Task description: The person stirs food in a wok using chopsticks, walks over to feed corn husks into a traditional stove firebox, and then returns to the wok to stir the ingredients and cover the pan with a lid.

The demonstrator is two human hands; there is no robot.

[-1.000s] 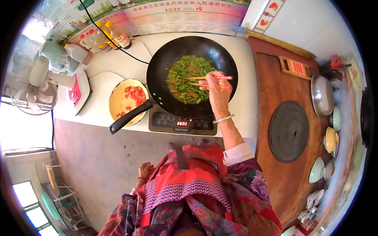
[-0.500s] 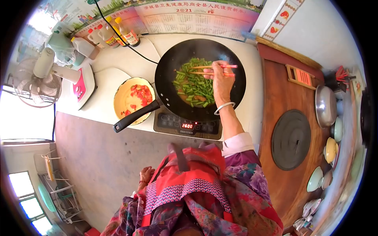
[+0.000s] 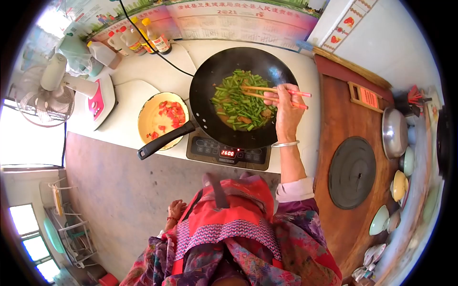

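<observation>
My right hand (image 3: 289, 112) is closed around a pair of chopsticks (image 3: 260, 90) with red upper ends. Their tips reach into chopped green beans (image 3: 238, 102) lying in a little brownish liquid in a black wok (image 3: 214, 62). The wok rests on an induction cooker (image 3: 229, 153) whose red display reads 2600, its handle (image 3: 164, 139) pointing to the lower left. Low at my left side hangs my left hand (image 3: 176, 209), loosely bent, with nothing visible in it. A cream enamel bowl (image 3: 149, 117) beside the wok holds chopped tomato (image 3: 171, 113).
Several bottles (image 3: 157, 39) stand at the back left, near a pink-and-white kitchen scale (image 3: 99, 102) and a fan (image 3: 45, 97). A black cord (image 3: 164, 62) hangs toward the wok. On the right, a wooden surface (image 3: 334, 114) carries a round dark lid (image 3: 353, 171), a grater (image 3: 365, 97) and bowls.
My right hand and the chopsticks have moved right, toward the wok's right rim. The green beans have shifted and spread slightly rightward. My left hand stays low at my side.
</observation>
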